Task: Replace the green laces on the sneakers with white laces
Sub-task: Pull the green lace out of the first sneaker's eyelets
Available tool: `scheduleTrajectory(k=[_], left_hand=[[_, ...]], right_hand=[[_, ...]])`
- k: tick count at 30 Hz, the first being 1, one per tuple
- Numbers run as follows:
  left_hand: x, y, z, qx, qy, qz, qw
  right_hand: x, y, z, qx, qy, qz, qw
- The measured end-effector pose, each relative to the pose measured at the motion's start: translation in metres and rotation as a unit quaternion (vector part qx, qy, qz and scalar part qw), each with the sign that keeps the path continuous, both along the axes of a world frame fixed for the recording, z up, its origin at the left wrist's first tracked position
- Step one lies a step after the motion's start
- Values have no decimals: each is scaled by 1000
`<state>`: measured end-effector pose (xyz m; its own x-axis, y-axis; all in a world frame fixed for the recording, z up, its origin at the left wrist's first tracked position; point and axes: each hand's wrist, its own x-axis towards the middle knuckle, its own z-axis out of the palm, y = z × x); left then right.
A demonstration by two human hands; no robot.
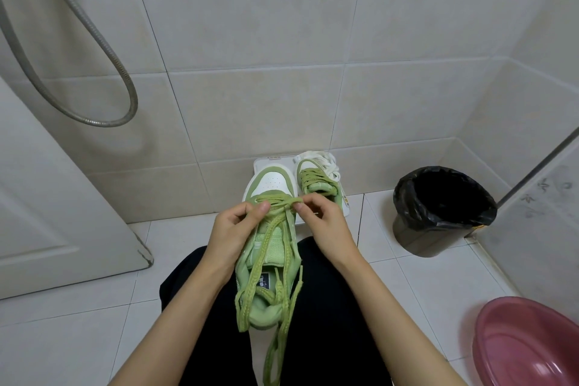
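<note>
Sneaker (272, 180), green and white, lies on your lap across black trousers (329, 307), toe pointing away, its green lace (265, 243) mostly loose and trailing over tongue and heel. Your left hand (235, 229) and right hand (326, 222) each pinch that lace between thumb and forefinger at the lowest eyelets, the other fingers curled. Second sneaker (316, 188), green lace threaded, stands beyond on a white box (346, 207) by the tiled wall, white laces (327, 163) bunched just behind it; bin (438, 229) with black liner to the right, pink basin (532, 354) at near right, shower hose (94, 123) hanging left.
</note>
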<state>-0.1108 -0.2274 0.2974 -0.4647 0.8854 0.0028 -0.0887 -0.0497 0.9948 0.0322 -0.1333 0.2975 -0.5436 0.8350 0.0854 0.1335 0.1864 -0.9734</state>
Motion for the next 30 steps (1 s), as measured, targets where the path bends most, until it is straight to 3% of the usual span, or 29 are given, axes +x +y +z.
scheduleTrajectory(k=[7,15,21,27,30], left_hand=[[8,15,11,-11,179,-28,983],[9,12,4,-37,242,-44,969],[9,-2,7,3,293,-47,955],[13,-14,19,41,243,-80,966],[7,-25,24,36,262,-64,962]], right_hand=[[1,-10,10,97,-46,-12,994],[17,-19,32,148,-109,11,983],[23,-32,42,179,-131,34,974],[12,-30,24,195,-102,5,975],[0,-20,16,213,-126,-7,969]])
